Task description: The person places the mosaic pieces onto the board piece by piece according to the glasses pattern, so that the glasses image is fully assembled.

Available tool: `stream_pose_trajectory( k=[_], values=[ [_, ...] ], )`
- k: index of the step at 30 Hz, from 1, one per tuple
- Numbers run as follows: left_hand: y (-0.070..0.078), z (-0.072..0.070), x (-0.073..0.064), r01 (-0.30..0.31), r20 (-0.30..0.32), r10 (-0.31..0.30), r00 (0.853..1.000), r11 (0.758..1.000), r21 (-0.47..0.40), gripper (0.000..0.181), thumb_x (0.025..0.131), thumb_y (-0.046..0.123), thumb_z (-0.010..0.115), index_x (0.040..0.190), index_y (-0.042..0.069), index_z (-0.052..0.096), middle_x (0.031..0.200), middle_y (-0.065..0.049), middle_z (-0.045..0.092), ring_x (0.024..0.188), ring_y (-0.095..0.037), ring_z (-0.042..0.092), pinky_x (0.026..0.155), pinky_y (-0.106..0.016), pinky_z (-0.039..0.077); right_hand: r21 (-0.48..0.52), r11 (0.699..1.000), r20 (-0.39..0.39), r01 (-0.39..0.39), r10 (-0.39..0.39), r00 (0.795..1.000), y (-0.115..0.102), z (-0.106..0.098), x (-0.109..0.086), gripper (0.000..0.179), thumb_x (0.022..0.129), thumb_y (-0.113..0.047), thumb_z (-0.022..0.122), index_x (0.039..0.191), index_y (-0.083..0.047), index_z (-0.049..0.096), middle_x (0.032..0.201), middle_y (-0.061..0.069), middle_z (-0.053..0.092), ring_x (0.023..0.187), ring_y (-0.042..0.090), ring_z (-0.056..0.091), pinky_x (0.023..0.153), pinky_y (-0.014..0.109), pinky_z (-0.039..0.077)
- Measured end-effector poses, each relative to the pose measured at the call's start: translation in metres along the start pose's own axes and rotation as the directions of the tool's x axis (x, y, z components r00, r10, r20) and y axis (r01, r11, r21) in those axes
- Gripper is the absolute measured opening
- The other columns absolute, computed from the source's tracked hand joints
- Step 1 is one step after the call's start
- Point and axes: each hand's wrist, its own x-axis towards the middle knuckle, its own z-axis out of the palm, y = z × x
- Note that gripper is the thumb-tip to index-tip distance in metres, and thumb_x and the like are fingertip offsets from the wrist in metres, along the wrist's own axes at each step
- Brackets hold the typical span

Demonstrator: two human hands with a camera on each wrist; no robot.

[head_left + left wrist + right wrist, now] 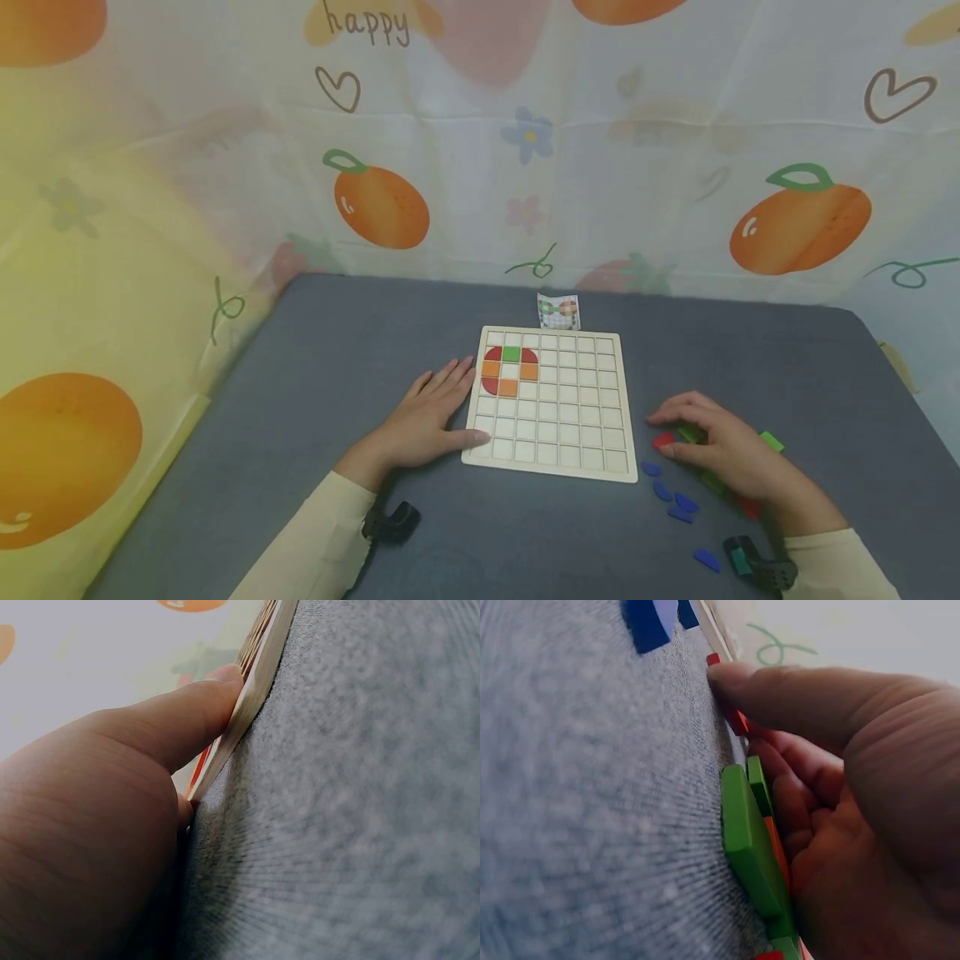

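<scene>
A pale wooden grid board [568,417] lies on the grey table, with red, orange and green pieces in its upper left cells. My left hand [427,421] rests flat at its left side, fingers spread along the edge and thumb [187,712] over the rim. To the right of the board, my right hand [723,442] is low over loose pieces, its fingers bent. Its thumb and fingers pinch a small red piece [735,716], partly hidden by the thumb. Green blocks [746,832] lie under the palm, with an orange one mostly covered.
Several blue pieces [681,508] are scattered between the board and the right wrist. A green piece [771,441] shows beyond the right hand. Behind the board stands a small printed pattern card [558,313]. A fruit-print cloth [465,142] hangs behind the table [360,333].
</scene>
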Motion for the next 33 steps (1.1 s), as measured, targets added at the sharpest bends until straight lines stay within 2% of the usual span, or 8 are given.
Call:
stream_pose_trajectory(
  k=[4,9,13,17,21,24,30,33],
  values=[
    [-0.001,0.001,0.000,-0.002,-0.002,0.002,1.000,1.000,-0.003,0.109,0.097,0.075,0.062,0.175,0.013,0.018,0.181,-0.001,0.009,0.166,-0.022,0.000,0.129,-0.055,-0.001,-0.050,0.998,-0.050,-0.039,0.037,0.998,-0.001,0.003,0.002,0.016,0.099,-0.025,0.085,0.114,-0.024,0.081,0.124,-0.004,0.063,0.118,0.025,0.061,0.095,0.042,0.052],
    [-0.001,0.000,0.000,-0.003,-0.001,0.003,1.000,1.000,0.003,0.109,0.098,0.075,0.062,0.175,0.013,0.017,0.181,-0.001,0.009,0.166,-0.022,0.000,0.129,-0.055,-0.001,-0.069,0.995,-0.077,-0.072,0.066,0.995,-0.002,0.006,0.004,0.011,0.098,-0.026,0.086,0.104,-0.026,0.078,0.113,-0.008,0.064,0.109,0.021,0.063,0.092,0.045,0.052],
    [-0.001,0.000,0.000,-0.004,0.000,0.004,1.000,1.000,0.001,0.109,0.098,0.074,0.063,0.175,0.012,0.017,0.181,-0.001,0.008,0.166,-0.022,-0.001,0.129,-0.056,-0.001,-0.029,0.992,-0.063,-0.123,0.121,0.991,-0.005,0.008,0.005,0.013,0.099,-0.024,0.085,0.105,-0.023,0.074,0.107,-0.008,0.067,0.103,0.020,0.064,0.089,0.048,0.052],
    [-0.001,0.000,0.000,-0.005,0.000,0.005,1.000,1.000,-0.001,0.109,0.098,0.075,0.062,0.175,0.013,0.017,0.181,0.000,0.008,0.166,-0.021,-0.001,0.129,-0.055,-0.001,0.002,0.988,-0.062,-0.157,0.157,0.986,-0.007,0.008,0.004,0.012,0.104,-0.020,0.079,0.116,-0.018,0.077,0.114,-0.002,0.072,0.108,0.027,0.067,0.090,0.051,0.054],
    [-0.001,0.000,0.000,-0.005,-0.002,0.005,1.000,1.000,-0.002,0.109,0.098,0.076,0.062,0.175,0.013,0.017,0.181,0.000,0.008,0.166,-0.021,-0.001,0.129,-0.055,-0.001,0.031,0.985,-0.081,-0.169,0.171,0.982,-0.009,0.008,0.004,0.015,0.107,-0.020,0.074,0.120,-0.015,0.078,0.118,0.000,0.074,0.109,0.027,0.069,0.087,0.045,0.057],
    [-0.001,0.000,0.000,-0.001,0.000,0.001,1.000,1.000,-0.001,0.109,0.097,0.075,0.063,0.175,0.013,0.017,0.181,-0.001,0.008,0.166,-0.022,-0.001,0.129,-0.055,-0.001,0.062,0.984,-0.110,-0.169,0.175,0.978,-0.011,0.008,0.004,0.011,0.107,-0.019,0.075,0.116,-0.014,0.076,0.108,-0.003,0.073,0.095,0.019,0.068,0.076,0.035,0.055],
    [0.001,-0.001,0.000,0.004,0.004,-0.004,1.000,1.000,0.001,0.109,0.098,0.074,0.064,0.175,0.013,0.017,0.181,-0.001,0.009,0.166,-0.022,-0.001,0.129,-0.055,-0.001,0.101,0.989,-0.212,-0.105,0.124,0.969,-0.020,0.007,0.005,0.016,0.105,-0.016,0.077,0.120,-0.009,0.076,0.102,-0.003,0.075,0.086,0.015,0.068,0.069,0.030,0.054],
    [0.001,0.000,0.000,0.004,0.003,-0.004,1.000,1.000,0.000,0.109,0.098,0.073,0.064,0.175,0.013,0.017,0.181,-0.001,0.009,0.166,-0.022,-0.001,0.129,-0.055,-0.001,0.115,0.990,-0.250,-0.088,0.114,0.961,-0.028,0.008,0.006,0.014,0.104,-0.014,0.078,0.117,-0.009,0.077,0.101,-0.003,0.076,0.084,0.015,0.068,0.067,0.029,0.054]
  ],
)
